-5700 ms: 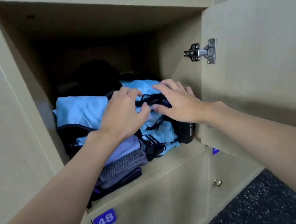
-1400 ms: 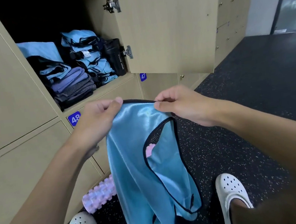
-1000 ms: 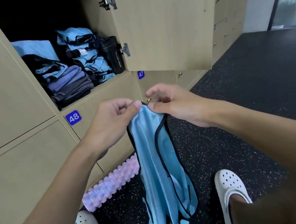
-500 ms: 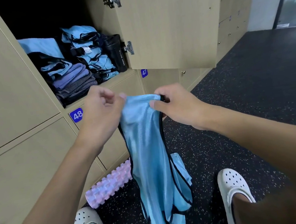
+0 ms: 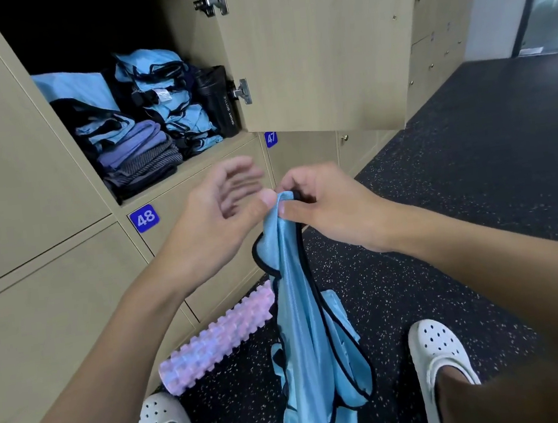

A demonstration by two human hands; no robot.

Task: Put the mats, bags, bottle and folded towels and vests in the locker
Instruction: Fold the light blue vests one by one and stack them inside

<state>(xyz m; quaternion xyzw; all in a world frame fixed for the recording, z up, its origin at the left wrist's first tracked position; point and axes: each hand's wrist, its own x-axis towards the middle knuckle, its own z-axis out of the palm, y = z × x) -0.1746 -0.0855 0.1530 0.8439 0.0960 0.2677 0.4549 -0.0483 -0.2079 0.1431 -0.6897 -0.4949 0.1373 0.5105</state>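
A light blue vest with black trim hangs down in front of me, gathered at its top. My right hand pinches that top between thumb and fingers. My left hand is just beside it, fingers spread and blurred, holding nothing. The open locker at upper left holds a stack of folded blue vests, folded purple and grey towels, a blue and black bag and a black sport bottle standing at the right.
The locker door stands open to the right. A pink ridged foam roller lies on the dark speckled floor against the lower lockers, labelled 48 and 47. My white shoes stand either side of the hanging vest.
My left hand has let go of the vest's top and opened; the right hand alone now holds it, bunched narrower. Earlier both hands pressed vests into the locker.
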